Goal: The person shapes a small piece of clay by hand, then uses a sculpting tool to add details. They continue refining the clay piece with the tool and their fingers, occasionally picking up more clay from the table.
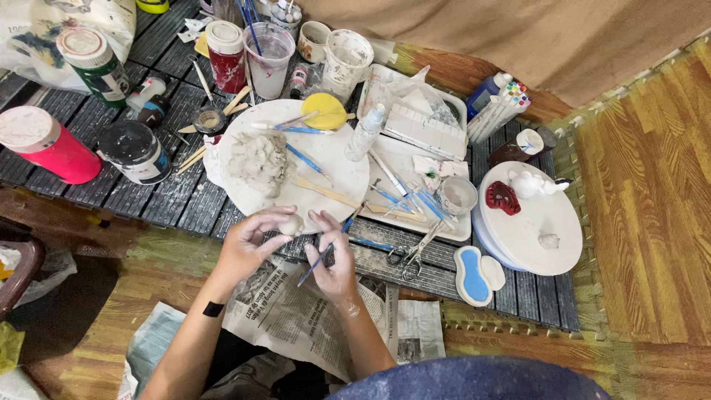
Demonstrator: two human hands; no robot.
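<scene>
My left hand (pixel 248 244) pinches a small pale lump of clay (pixel 291 224) at the near edge of the round white board (pixel 337 174). My right hand (pixel 333 259) touches the same lump with its fingertips and holds a thin blue-handled tool (pixel 317 263) that points down toward the newspaper (pixel 296 311) on my lap. A larger grey mass of clay (pixel 259 159) sits on the board just beyond my hands, with a wooden modelling stick (pixel 326 192) and a blue-handled tool (pixel 304 157) beside it.
Paint jars (pixel 44 144), a dark tub (pixel 137 152), cups and a water cup (pixel 268 48) crowd the low slatted table's back. A white tray (pixel 415 159) holds brushes. Scissors (pixel 411 255) lie near the front edge. At right, a white turntable (pixel 533 222) carries small clay pieces.
</scene>
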